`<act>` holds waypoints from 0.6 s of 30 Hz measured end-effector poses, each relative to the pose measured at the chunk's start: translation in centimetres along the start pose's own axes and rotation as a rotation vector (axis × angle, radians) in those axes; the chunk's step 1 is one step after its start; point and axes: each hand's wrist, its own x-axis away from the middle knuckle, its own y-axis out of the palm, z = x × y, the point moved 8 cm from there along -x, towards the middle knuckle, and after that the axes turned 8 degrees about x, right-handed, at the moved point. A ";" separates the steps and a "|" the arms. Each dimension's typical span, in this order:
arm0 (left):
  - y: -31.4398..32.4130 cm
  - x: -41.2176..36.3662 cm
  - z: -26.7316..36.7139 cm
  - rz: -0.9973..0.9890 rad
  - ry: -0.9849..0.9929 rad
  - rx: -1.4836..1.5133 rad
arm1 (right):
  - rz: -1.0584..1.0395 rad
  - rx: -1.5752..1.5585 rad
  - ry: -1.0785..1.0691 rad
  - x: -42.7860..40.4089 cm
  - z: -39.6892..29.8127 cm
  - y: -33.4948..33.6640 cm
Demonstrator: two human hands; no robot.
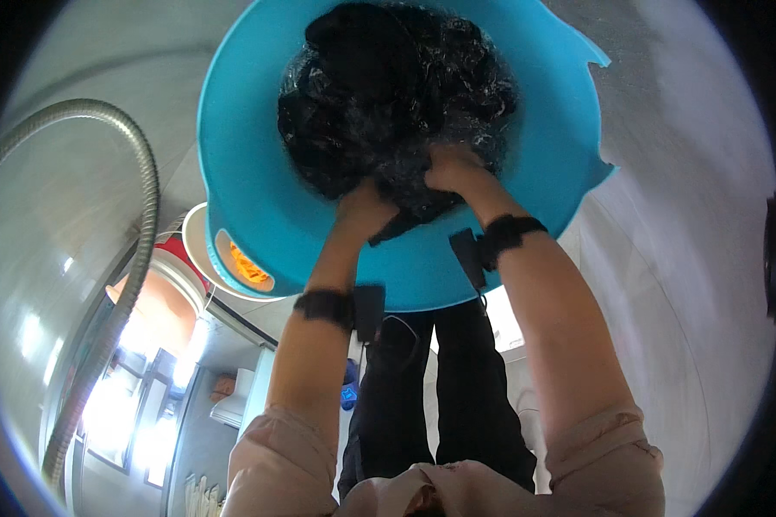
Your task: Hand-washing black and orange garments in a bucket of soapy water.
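A large blue plastic tub [246,129] stands in front of me, holding water and soaked black cloth [368,77]. My left hand [366,210] is closed on the cloth at the near side of the tub, and a dark corner of fabric hangs out beside it. Farther right, my right hand [454,168] grips the same dark mass, its fingertips partly hidden in water and fabric. The black material bulges above the water at the far left, and its folds cannot be told apart. Each wrist wears a black strap with a small box.
A ribbed metal shower hose [147,187] arcs along the left. Behind the tub's handle opening is a white bucket [197,249] with something orange [249,265] showing through. Beyond it stands a pale orange bucket [168,304]. A grey wall [672,258] runs along the right.
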 end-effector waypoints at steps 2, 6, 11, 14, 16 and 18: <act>-1.8 5.2 3.3 0.103 0.104 0.090 | 0.174 0.039 -0.192 3.6 -0.3 -1.6; -6.2 16.4 9.2 0.252 0.359 0.251 | 0.365 -0.069 -0.513 13.4 -1.8 -2.9; -9.7 26.1 15.2 0.116 0.753 0.393 | 0.567 -0.227 -0.820 23.1 -5.2 -2.8; -12.0 29.6 16.2 -0.139 0.762 0.585 | 0.606 -0.395 -0.865 23.9 -5.1 -2.9; -13.2 31.4 16.2 -0.196 0.818 0.638 | 0.843 -0.311 -0.791 19.3 -2.8 -2.0; -13.7 32.3 17.8 -0.338 0.956 0.746 | 0.973 -0.244 -0.748 15.2 0.0 -2.2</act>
